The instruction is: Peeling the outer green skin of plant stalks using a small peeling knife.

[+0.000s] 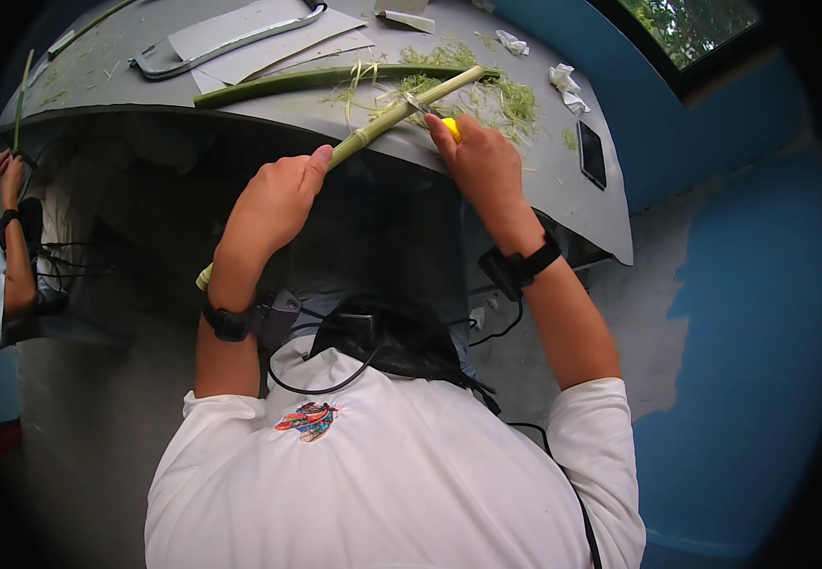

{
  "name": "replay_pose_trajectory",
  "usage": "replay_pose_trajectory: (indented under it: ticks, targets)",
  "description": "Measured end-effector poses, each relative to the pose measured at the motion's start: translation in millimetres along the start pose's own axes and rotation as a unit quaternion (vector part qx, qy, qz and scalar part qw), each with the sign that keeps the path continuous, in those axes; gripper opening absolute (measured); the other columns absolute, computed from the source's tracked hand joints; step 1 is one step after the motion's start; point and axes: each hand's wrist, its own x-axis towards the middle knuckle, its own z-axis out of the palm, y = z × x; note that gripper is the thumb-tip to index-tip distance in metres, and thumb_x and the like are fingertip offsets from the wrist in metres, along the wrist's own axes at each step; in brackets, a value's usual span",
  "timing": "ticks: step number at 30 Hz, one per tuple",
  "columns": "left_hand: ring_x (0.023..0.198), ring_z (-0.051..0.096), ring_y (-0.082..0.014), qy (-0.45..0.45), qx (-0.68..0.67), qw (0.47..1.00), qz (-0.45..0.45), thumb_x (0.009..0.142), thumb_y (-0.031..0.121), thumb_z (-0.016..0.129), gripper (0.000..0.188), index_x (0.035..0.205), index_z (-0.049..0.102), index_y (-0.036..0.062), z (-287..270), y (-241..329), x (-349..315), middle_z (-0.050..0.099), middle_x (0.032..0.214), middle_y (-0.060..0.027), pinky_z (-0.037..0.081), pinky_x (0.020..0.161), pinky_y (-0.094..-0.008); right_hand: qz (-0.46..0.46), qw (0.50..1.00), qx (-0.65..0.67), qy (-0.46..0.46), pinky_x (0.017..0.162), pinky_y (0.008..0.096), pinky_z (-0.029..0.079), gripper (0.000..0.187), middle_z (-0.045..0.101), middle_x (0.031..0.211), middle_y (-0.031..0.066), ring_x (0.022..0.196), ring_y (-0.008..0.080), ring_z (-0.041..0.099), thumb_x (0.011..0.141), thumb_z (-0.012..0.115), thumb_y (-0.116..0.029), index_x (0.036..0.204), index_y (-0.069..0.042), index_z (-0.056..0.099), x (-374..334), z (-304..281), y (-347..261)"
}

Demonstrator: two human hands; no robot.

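Note:
My left hand [274,204] is wrapped round a pale green bamboo stick [365,135], which slants up to the right over the table's near edge. The stick's lower end sticks out by my left forearm. In my right hand [489,171] is a knife with a yellow handle [452,129], its short blade against the peeled upper part of the stick. Behind the stick lies a darker green bamboo pole [302,83], crossing under it on the table. Curly green shavings [513,106] lie heaped around the stick's upper end. My right fingers hide most of the knife handle.
On the grey table [563,204] lie a silver saw-like frame [226,63], sheets of paper [283,28], crumpled tissues [567,88] and a phone [591,155] near the right edge. At far left, another person's hands [3,178] hold a thin green stick [22,100]. A blue wall stands at right.

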Motion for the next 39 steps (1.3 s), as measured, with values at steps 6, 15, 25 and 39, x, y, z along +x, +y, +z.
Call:
replay_pose_trajectory:
  ticks: [6,15,25,39]
  targets:
    - [0.064,0.049,-0.0241,-0.036,-0.008,0.999,-0.016,0.121,0.061,0.042,0.075,0.082,0.057,-0.0012,-20,-8,3,0.049,0.067,-0.0099,0.045,0.065,-0.0410,0.029,0.999,-0.019,0.012,0.066,0.0560,0.060,0.066,0.077,0.079,0.0222,0.075,0.0453,0.077,0.114,0.052,-0.067,0.095,-0.006,0.070,5,5,-1]
    - [0.073,0.062,-0.0406,-0.060,-0.002,0.998,0.008,0.121,0.062,0.036,0.078,0.087,0.067,-0.0014,-48,-8,-14,0.064,0.075,-0.0194,0.052,0.076,-0.0488,0.084,0.996,-0.004,0.016,0.072,0.0620,0.057,0.067,0.075,0.085,0.0275,0.083,0.0522,0.074,0.117,0.045,-0.065,0.100,-0.004,0.065,4,4,14]
    - [0.075,0.065,-0.0441,-0.023,0.001,1.000,0.005,0.120,0.062,0.040,0.075,0.086,0.065,0.0003,-28,9,-6,0.064,0.073,-0.0196,0.053,0.075,-0.0517,0.074,0.991,0.093,0.059,0.070,0.0664,0.048,0.065,0.068,0.079,0.0304,0.081,0.0585,0.067,0.119,0.044,-0.062,0.097,-0.003,0.061,5,-8,15]
    - [0.085,0.068,-0.0497,-0.017,0.087,0.996,0.023,0.118,0.062,0.047,0.068,0.091,0.065,0.0023,0,32,14,0.069,0.083,-0.0231,0.053,0.077,-0.0554,0.072,0.964,0.242,0.085,0.063,0.0559,0.044,0.067,0.061,0.072,0.0242,0.069,0.0515,0.060,0.118,0.051,-0.060,0.088,-0.001,0.061,-2,-28,17]
